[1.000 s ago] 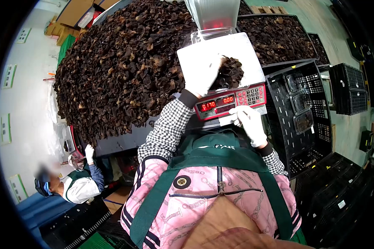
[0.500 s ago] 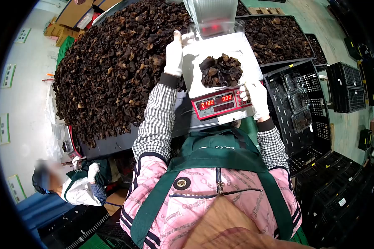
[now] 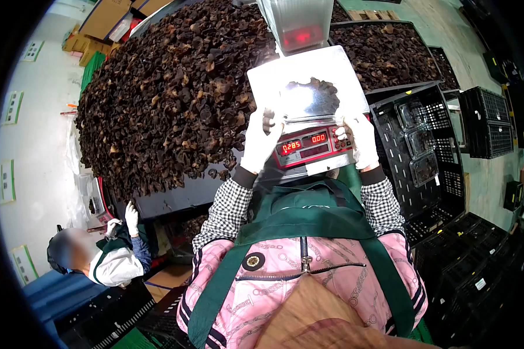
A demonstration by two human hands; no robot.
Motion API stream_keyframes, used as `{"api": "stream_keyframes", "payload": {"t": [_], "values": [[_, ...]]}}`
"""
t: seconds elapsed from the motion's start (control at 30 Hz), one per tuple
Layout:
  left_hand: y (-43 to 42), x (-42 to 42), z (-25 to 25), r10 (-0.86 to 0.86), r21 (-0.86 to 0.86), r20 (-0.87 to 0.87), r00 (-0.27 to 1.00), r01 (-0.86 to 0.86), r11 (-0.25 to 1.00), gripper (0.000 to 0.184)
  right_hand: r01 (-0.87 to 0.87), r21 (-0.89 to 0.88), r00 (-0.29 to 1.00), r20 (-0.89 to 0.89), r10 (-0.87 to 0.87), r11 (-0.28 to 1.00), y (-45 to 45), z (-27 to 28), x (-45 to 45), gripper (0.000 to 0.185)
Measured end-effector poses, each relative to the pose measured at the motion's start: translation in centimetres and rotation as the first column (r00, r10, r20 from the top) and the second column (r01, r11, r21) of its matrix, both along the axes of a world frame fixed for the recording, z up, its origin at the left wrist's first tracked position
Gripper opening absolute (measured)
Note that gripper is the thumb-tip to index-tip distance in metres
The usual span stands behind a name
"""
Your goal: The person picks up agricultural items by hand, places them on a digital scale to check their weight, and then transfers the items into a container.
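Note:
A red-fronted digital scale [image 3: 314, 145] reads 0.285 in its left window. Dark wood ear mushrooms [image 3: 325, 100] lie on its white platform [image 3: 273, 78], seen through clear plastic with strong glare. The plastic lid [image 3: 308, 120] shows a ridged front edge over the mushrooms. My left hand [image 3: 262, 139], white-gloved, is closed on this edge's left corner, thumb along the front. At the right corner, my right hand [image 3: 358, 139] has its fingers curled over the edge, beside the scale's buttons. Exactly how the lid meets the tray under it is hidden by glare.
A large heap of wood ears [image 3: 169, 93] covers the table to the left. Stacked clear containers [image 3: 300, 29] stand behind the scale. A black crate [image 3: 442, 145] holding clear boxes [image 3: 422, 142] is on the right. Another person [image 3: 119, 262] works at the lower left.
My left hand has come from beside the container stack to the front left corner of the plastic. Glare now covers the mushrooms, and the reading rose from 0.180 to 0.285.

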State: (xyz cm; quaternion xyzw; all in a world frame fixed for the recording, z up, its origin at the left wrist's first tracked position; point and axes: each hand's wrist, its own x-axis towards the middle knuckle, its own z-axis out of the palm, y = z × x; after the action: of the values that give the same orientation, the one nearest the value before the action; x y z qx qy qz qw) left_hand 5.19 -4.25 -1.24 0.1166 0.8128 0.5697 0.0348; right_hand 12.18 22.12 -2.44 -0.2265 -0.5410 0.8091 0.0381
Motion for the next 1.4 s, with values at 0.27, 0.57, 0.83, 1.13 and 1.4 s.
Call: {"api": "stream_keyframes", "payload": {"t": [0.27, 0.57, 0.83, 1.13, 1.4], "values": [[0.5, -0.9, 1.5, 0.049, -0.016, -0.125, 0.991, -0.052, 0.999, 0.040, 0.123, 0.094, 0.992, 0.025, -0.126, 0.988, 0.5, 0.0, -0.3, 0.023], [3.5, -6.3, 5.9, 0.091, 0.120, -0.143, 0.986, -0.074, 0.990, 0.038, 0.257, 0.960, 0.918, -0.279, 0.283, 0.110, -2.5, 2.2, -7.0, 0.031], [3.7, -7.3, 5.6, 0.232, 0.124, -0.270, 0.934, -0.205, 0.971, 0.037, 0.239, 0.961, 0.925, -0.269, 0.269, 0.137, -0.7, 3.6, -10.0, 0.027], [7.8, -7.4, 3.2, -0.249, -0.168, -0.393, 0.885, 0.197, 0.966, 0.039, 0.038, 0.829, 0.935, -0.226, 0.272, 0.558, 1.1, 3.0, -10.3, 0.024], [8.1, -7.8, 5.1, -0.106, -0.181, -0.504, 0.857, 0.015, 0.983, 0.029, 0.275, 0.927, 0.869, -0.353, 0.346, 0.255, -1.2, 5.4, -8.5, 0.028]]}}
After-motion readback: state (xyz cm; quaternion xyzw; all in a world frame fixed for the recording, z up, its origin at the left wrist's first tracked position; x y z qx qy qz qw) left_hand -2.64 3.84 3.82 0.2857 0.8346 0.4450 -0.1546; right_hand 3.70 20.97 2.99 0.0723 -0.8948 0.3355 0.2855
